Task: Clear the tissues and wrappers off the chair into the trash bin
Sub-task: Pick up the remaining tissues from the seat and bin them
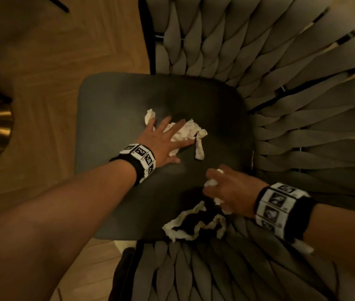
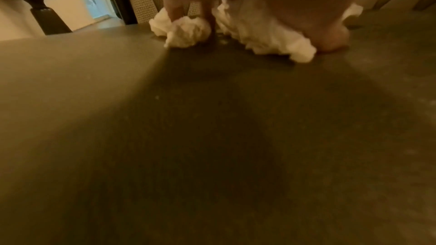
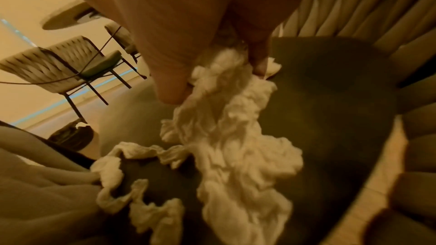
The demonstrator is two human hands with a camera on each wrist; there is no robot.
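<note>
Risk first: thin crumpled white tissue (image 3: 226, 118) pinched in right hand (image 1: 233, 190), thumb and fingers closed on its top, long tail trailing down to dark matte seat cushion (image 1: 115, 118). Likely to tear or drop shreds if lifted fast. Below that grip, looped white tissue strip (image 1: 191, 227) lying loose at cushion edge, apt to slide off onto wooden floor (image 1: 53, 61). Left hand (image 1: 165, 140) spread flat, fingers straight, pressing second wad of wrinkled white tissue (image 1: 185, 131); small scrap (image 1: 149, 116) beside its fingertips, long strand (image 1: 199, 148) beyond them, easily left behind. Paper soft, ragged, light; cushion smooth; woven grey strap backrest (image 1: 280, 72) with gaps that could swallow bits. Trash bin not clearly identifiable.
</note>
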